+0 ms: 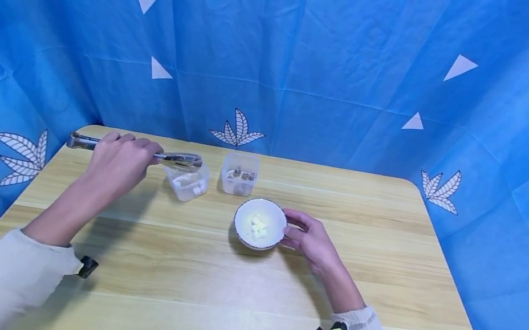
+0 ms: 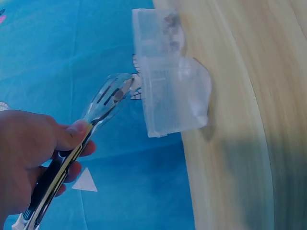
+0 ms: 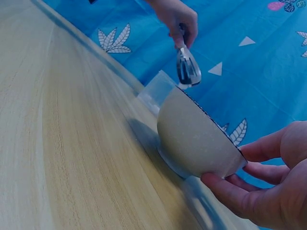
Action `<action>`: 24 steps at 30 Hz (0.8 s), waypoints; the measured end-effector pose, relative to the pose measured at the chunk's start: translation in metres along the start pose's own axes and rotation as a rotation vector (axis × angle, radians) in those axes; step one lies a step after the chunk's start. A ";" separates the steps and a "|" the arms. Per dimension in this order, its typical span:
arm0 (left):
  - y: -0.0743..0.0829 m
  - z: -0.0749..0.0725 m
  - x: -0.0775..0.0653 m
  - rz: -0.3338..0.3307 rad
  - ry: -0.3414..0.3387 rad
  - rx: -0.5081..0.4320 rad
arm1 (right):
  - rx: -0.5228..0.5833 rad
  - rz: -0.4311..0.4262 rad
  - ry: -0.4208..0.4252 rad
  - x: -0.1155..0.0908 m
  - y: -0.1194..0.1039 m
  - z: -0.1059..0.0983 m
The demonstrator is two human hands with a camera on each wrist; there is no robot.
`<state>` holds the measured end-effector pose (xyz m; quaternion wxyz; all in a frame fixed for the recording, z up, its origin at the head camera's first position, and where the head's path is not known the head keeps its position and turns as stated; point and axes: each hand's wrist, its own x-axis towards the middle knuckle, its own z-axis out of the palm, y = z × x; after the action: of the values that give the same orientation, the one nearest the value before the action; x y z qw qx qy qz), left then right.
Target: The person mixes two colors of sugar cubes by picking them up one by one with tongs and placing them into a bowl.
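Note:
My left hand grips metal tongs, held level with their slotted heads over the left clear plastic container. White pieces lie in that container. In the left wrist view the tongs run between thumb and curled fingers, their heads close together. My right hand holds the right side of a white bowl with a dark rim. Several small pale cubes sit in the bowl. From the right wrist, the thumb and fingers clasp the bowl's outer wall near its rim.
A second clear container with small brown pieces stands beside the first, near the table's back edge. The wooden table meets a blue curtain at the back and sides.

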<state>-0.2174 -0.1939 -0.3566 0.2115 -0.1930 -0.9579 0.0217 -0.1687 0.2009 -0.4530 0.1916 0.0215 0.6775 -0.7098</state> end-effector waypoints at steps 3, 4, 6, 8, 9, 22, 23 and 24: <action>0.002 -0.003 -0.003 -0.014 0.035 -0.036 | -0.004 -0.004 -0.002 0.000 0.000 0.000; 0.003 -0.003 -0.004 -0.017 0.047 -0.046 | -0.004 -0.005 -0.004 0.000 -0.001 -0.001; 0.004 -0.005 -0.006 -0.022 0.067 -0.065 | -0.003 -0.005 -0.006 0.000 -0.001 0.000; 0.006 -0.006 -0.007 -0.024 0.085 -0.083 | -0.001 -0.004 -0.006 0.000 -0.001 0.000; 0.008 -0.006 -0.008 -0.025 0.091 -0.090 | -0.001 -0.003 -0.006 0.000 -0.001 0.000; 0.031 -0.002 -0.014 -0.018 0.131 -0.139 | -0.005 0.007 0.003 0.000 -0.001 0.000; 0.034 -0.001 -0.014 -0.012 0.132 -0.143 | -0.007 0.007 0.004 0.000 -0.001 0.000; 0.036 0.001 -0.014 -0.004 0.135 -0.145 | -0.007 0.009 0.006 0.000 -0.001 0.000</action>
<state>-0.1930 -0.1659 -0.3676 0.2612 -0.2067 -0.9409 -0.0615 -0.1688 0.2009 -0.4516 0.1929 0.0259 0.6803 -0.7067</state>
